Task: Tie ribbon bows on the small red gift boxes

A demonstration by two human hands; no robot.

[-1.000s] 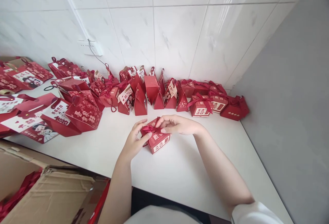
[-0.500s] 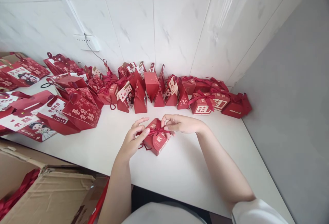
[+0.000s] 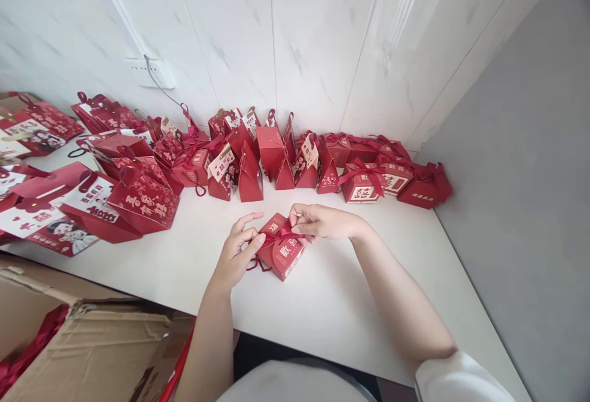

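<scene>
A small red gift box with pale printed characters lies on the white table, turned at an angle to me. A dark red ribbon crosses its top in a bow. My left hand pinches the ribbon's left side between thumb and a finger, its other fingers stretched out. On the other side, my right hand has thumb and index finger closed on the ribbon's right part. Dark red cord ends stick out at the box's left, below my left hand.
Several red gift boxes with bows and peaked gift boxes line the wall. Larger red boxes crowd the left. An open cardboard carton stands below the front edge, and a grey panel bounds the right.
Both hands stay on the ribbon with only slight finger movement. The box keeps its place, and the view has shifted a little.
</scene>
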